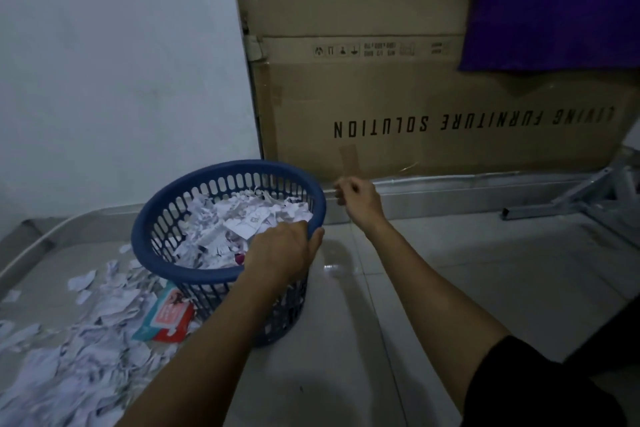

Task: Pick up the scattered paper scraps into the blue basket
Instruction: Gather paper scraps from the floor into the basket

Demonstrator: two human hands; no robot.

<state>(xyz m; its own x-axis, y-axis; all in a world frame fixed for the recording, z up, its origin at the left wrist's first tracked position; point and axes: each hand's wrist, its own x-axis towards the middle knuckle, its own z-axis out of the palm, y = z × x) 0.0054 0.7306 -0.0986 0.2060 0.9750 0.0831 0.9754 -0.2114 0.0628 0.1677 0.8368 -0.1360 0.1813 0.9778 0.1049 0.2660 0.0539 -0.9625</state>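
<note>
A blue slotted basket (152, 255) stands on the tiled floor, tilted a little toward me, and holds a heap of white paper scraps (242, 215). My left hand (282, 250) grips its near right rim, with the thumb outside and the fingers inside. More torn scraps (86, 340) lie scattered on the floor to the basket's left. Just right of the basket and apart from it, my right hand (356, 196) hovers with loosely curled fingers. I see nothing in it.
A red and teal packet (168, 317) lies among the floor scraps against the basket's base. A large cardboard box (415, 97) leans on the wall behind, with a purple cloth (554, 3) over it. A grey metal frame (571, 201) lies at the right.
</note>
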